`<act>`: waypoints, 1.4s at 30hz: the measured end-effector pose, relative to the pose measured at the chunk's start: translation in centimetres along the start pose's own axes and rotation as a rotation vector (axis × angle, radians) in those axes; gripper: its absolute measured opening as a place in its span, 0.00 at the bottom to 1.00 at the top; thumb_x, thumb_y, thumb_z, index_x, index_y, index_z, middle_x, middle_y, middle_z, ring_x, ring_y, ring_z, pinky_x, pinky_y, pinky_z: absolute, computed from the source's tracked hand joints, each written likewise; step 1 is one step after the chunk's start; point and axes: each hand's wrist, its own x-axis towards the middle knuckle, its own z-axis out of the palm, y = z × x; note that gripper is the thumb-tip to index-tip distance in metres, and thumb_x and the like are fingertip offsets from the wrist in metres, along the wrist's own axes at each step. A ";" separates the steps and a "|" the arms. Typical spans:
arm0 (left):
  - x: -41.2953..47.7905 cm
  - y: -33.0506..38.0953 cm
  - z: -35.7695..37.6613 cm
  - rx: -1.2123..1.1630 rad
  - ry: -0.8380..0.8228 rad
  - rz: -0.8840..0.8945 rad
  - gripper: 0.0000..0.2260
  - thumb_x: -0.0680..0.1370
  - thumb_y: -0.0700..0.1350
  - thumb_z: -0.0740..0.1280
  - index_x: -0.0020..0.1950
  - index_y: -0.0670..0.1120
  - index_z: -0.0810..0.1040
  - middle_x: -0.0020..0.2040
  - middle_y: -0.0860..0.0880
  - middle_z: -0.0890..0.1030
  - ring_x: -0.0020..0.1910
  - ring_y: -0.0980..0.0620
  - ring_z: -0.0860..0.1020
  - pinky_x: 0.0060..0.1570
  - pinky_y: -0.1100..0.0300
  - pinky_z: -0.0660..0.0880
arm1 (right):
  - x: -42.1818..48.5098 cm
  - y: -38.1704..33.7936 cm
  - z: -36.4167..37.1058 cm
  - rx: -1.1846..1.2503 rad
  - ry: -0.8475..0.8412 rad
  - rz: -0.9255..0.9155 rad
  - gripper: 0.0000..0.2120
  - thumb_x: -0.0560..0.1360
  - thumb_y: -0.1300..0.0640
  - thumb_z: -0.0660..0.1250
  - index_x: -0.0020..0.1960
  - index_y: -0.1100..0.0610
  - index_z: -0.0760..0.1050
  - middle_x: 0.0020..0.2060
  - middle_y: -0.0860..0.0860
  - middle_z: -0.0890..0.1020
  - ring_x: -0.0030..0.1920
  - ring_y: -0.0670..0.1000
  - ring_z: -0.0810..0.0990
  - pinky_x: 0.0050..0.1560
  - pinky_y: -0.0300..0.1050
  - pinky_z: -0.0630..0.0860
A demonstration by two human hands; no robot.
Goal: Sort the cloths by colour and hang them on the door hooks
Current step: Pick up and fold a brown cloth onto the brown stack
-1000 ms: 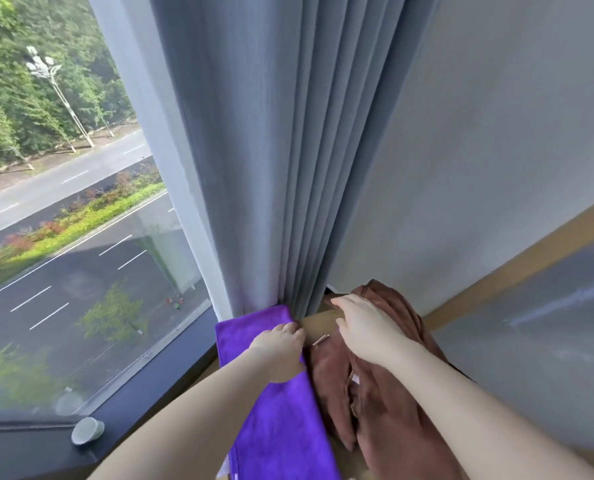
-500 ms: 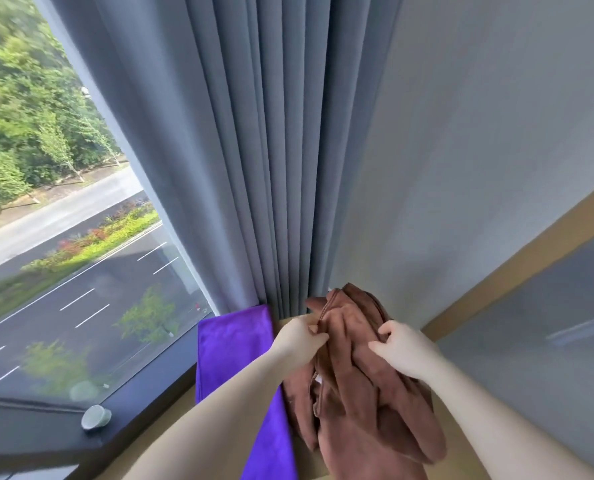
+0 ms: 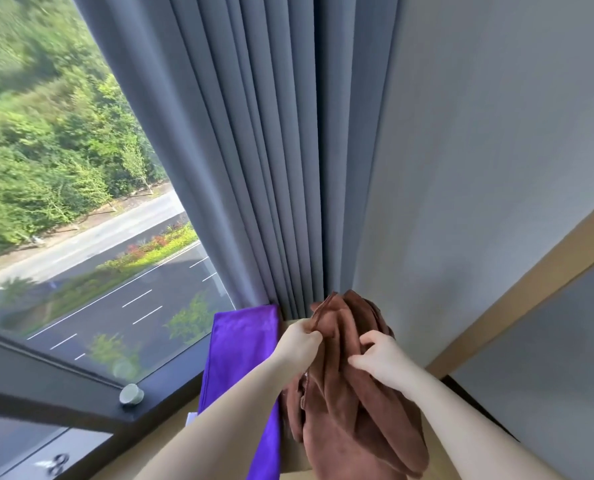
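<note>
A crumpled brown cloth (image 3: 351, 417) is lifted in front of me, low in the middle of the view. My left hand (image 3: 299, 342) pinches its upper left edge. My right hand (image 3: 380, 360) grips a fold on its right side, fingers curled into the fabric. A purple cloth (image 3: 243, 344) lies flat and long to the left of the brown one, partly hidden by my left forearm. No door hooks are in view.
Grey curtains (image 3: 264, 150) hang straight ahead, against a pale wall (image 3: 489, 150) on the right. A large window (image 3: 80, 202) fills the left, with a dark sill and a small round knob (image 3: 131, 394). A wood-edged grey panel (image 3: 531, 358) stands at the right.
Both hands took hold of the brown cloth and raised it off the surface. My left hand left the purple cloth, which stays lying flat. The view tilted upward.
</note>
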 end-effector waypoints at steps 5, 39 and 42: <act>-1.7 0.3 0.0 0.024 0.022 -0.021 0.10 0.81 0.41 0.55 0.59 0.46 0.73 0.47 0.52 0.77 0.42 0.56 0.74 0.38 0.60 0.70 | -1.2 -0.3 0.2 0.073 0.010 -0.018 0.10 0.72 0.54 0.72 0.52 0.44 0.78 0.37 0.47 0.85 0.40 0.49 0.84 0.50 0.48 0.82; -11.1 17.3 -12.4 0.108 -0.168 0.391 0.14 0.76 0.57 0.73 0.50 0.47 0.87 0.49 0.49 0.88 0.50 0.50 0.86 0.60 0.53 0.81 | -9.2 -9.1 -3.8 0.440 0.102 -0.066 0.24 0.71 0.58 0.79 0.63 0.48 0.74 0.41 0.51 0.86 0.43 0.50 0.85 0.49 0.44 0.82; -12.8 19.9 -13.6 0.081 -0.163 0.427 0.11 0.77 0.54 0.73 0.50 0.47 0.87 0.48 0.48 0.88 0.50 0.49 0.86 0.59 0.53 0.81 | -9.5 -9.6 -4.4 0.455 0.094 -0.081 0.20 0.72 0.55 0.78 0.62 0.49 0.79 0.35 0.47 0.84 0.41 0.48 0.82 0.52 0.45 0.81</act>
